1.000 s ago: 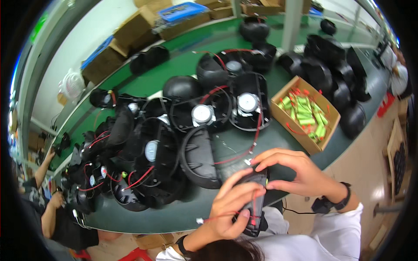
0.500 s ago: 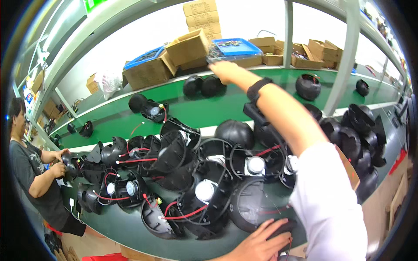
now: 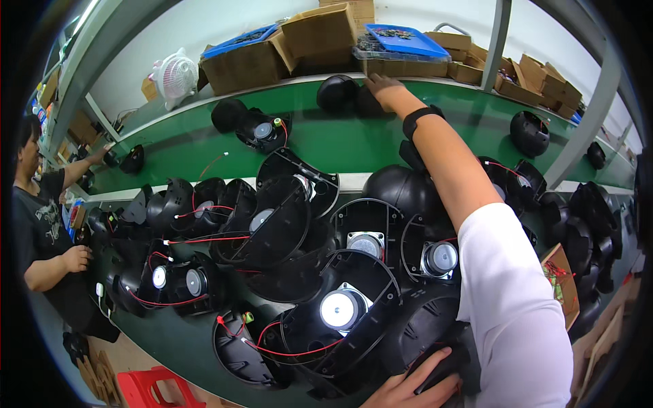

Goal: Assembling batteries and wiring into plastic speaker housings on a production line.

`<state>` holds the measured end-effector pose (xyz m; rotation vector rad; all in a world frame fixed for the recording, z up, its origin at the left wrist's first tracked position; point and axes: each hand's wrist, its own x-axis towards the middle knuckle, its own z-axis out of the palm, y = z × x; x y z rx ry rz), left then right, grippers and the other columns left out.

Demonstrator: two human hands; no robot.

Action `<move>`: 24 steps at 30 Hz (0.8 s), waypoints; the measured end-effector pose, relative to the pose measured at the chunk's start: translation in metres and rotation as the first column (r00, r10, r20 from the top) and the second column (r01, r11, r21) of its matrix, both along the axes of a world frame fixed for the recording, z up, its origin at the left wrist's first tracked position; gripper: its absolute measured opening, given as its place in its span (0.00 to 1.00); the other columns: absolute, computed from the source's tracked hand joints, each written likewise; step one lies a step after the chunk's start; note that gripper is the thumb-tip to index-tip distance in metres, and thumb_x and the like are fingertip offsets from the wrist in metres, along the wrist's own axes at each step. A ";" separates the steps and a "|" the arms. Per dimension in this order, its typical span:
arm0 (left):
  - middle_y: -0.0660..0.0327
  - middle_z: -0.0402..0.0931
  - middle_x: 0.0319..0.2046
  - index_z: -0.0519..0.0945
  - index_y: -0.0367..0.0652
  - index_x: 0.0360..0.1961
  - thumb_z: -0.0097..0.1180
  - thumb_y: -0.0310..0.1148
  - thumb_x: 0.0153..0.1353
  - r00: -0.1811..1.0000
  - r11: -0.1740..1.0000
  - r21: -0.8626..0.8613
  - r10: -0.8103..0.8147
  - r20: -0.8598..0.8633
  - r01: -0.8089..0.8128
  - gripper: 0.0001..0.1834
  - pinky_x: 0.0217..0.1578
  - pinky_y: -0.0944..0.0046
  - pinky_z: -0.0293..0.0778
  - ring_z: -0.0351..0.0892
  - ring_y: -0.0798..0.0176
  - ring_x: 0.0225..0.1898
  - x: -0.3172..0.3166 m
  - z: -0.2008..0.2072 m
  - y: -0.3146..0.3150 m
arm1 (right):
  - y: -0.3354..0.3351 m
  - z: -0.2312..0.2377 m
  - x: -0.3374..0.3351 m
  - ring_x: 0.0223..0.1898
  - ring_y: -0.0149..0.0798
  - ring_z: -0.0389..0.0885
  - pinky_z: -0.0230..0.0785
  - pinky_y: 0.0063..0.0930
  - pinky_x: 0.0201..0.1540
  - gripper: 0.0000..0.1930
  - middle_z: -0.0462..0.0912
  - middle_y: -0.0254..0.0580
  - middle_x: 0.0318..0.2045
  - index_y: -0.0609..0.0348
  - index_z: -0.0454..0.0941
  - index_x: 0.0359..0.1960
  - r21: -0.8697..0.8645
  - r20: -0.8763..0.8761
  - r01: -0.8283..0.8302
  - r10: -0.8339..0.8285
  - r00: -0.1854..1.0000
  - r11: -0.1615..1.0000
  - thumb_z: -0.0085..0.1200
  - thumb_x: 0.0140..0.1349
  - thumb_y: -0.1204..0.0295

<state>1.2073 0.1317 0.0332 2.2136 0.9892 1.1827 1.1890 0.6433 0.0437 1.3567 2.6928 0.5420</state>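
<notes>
My right hand (image 3: 385,93) reaches across the green belt, its fingers curled over the top of a dark rounded shell (image 3: 371,105). Beside that shell sits another black rounded shell (image 3: 338,93). At the lower edge, the fingers of my left hand (image 3: 415,387) wrap round a black curved shell (image 3: 445,364), partly hidden by my sleeve. Just beyond lies an open black half-shell (image 3: 422,326). To its left, a black housing holds a round white-lit speaker (image 3: 339,309) with red wires. Another housing with a speaker (image 3: 441,258) lies beneath my right forearm.
Several black housings with speakers crowd the bench (image 3: 170,350). A pair of shells (image 3: 262,129) rests on the green belt (image 3: 183,146). Cardboard boxes (image 3: 245,68) and a blue tray (image 3: 408,42) line the back. A co-worker (image 3: 47,224) stands at left; a red stool (image 3: 160,387) is below.
My right hand has come down onto the dark shell on the belt. My left hand stays at the black shell. The co-worker's arm now stretches toward the belt. The whole view has shifted.
</notes>
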 end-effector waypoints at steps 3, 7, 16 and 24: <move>0.54 0.77 0.45 0.82 0.32 0.40 0.55 0.23 0.47 1.000 1.000 0.027 -0.004 0.014 0.003 0.16 0.35 0.56 0.70 0.72 0.36 0.57 0.000 0.000 0.003 | 0.021 -0.008 0.025 0.67 0.49 0.59 0.59 0.44 0.65 0.34 0.61 0.39 0.67 0.44 0.63 0.66 0.169 0.068 -0.071 0.061 0.996 0.983 0.57 0.54 0.74; 0.53 0.77 0.45 0.82 0.32 0.40 0.55 0.23 0.46 1.000 0.999 0.033 0.004 0.015 -0.004 0.17 0.34 0.58 0.71 0.72 0.37 0.57 -0.002 -0.001 0.002 | 0.030 -0.022 0.047 0.64 0.52 0.65 0.63 0.44 0.62 0.36 0.65 0.46 0.64 0.53 0.69 0.59 0.290 0.029 -0.245 0.248 0.968 0.925 0.66 0.41 0.74; 0.49 0.77 0.41 0.80 0.33 0.41 0.55 0.28 0.42 1.000 0.995 0.096 0.025 0.000 -0.025 0.21 0.36 0.55 0.74 0.76 0.38 0.51 -0.004 -0.005 0.003 | -0.044 0.123 0.080 0.44 0.48 0.81 0.73 0.34 0.50 0.44 0.79 0.53 0.47 0.68 0.62 0.61 -0.182 -0.522 -0.291 0.159 0.838 0.939 0.61 0.48 0.50; 0.48 0.78 0.39 0.81 0.28 0.41 0.47 0.26 0.40 0.992 0.997 0.021 -0.077 0.097 0.075 0.24 0.59 0.40 0.65 0.75 0.35 0.49 -0.002 -0.007 0.020 | -0.282 0.183 0.232 0.30 0.33 0.83 0.77 0.27 0.38 0.27 0.82 0.37 0.36 0.58 0.73 0.50 -0.596 -0.756 -0.439 -0.285 0.589 0.673 0.52 0.59 0.48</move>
